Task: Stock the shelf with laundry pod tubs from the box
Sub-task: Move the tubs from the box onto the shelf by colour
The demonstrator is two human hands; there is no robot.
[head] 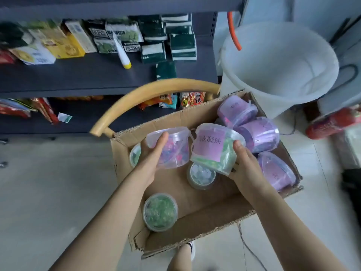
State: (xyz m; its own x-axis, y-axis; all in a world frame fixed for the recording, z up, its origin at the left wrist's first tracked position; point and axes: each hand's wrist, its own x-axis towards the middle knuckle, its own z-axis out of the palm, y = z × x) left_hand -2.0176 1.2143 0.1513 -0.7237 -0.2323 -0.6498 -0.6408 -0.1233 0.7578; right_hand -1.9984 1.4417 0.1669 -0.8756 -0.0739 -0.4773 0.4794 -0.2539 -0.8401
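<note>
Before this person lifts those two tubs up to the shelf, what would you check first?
1. Left hand has a grip on the multicoloured tub: ok, thumb and fingers curl round its side.
2. Right hand has a grip on the green-pod tub: ok.
3. Both lids sealed: cannot tell.
4. Bare space on the shelf: ok, in front of the packets.
5. Clear way up: not ok, a curved wooden bar stands between the box and the shelf.
</note>
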